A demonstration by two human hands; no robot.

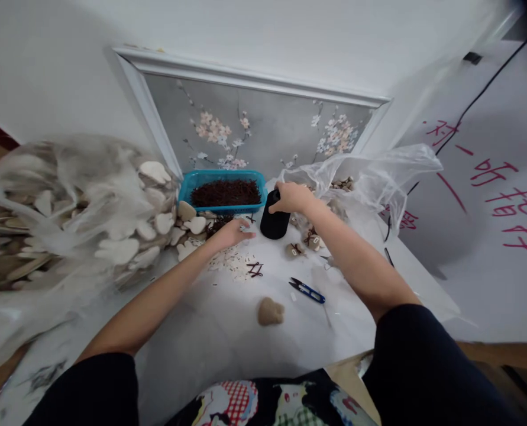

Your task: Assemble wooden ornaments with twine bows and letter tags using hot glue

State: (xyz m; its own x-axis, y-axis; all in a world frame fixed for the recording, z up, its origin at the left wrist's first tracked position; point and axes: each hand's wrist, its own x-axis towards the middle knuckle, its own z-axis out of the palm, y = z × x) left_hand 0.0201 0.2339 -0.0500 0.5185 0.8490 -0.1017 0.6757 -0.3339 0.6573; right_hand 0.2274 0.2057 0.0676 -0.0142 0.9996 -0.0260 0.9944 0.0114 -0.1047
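Note:
My right hand (290, 198) has its fingers wrapped round the top of a black bottle-shaped object (275, 223), which stands upright on the white table. To its left, my left hand (234, 232) hovers with fingers apart and nothing in them. Beneath that hand lie dark brown twisted bits (220, 223) and a scatter of small pale pieces (232, 263). A few dark brown bows (255, 270) sit just in front of them. Closer to me rests a single tan, rounded felt-like piece (270, 312). Blue-handled thread snips (307, 290) lie to its right.
A blue basket (222, 208) of brown bits stands at the back against a framed floral panel (263, 130). A large clear bag (81, 177) of pale shaped pieces fills the left. Tied pieces (295, 249) and another plastic bag (378, 168) lie right.

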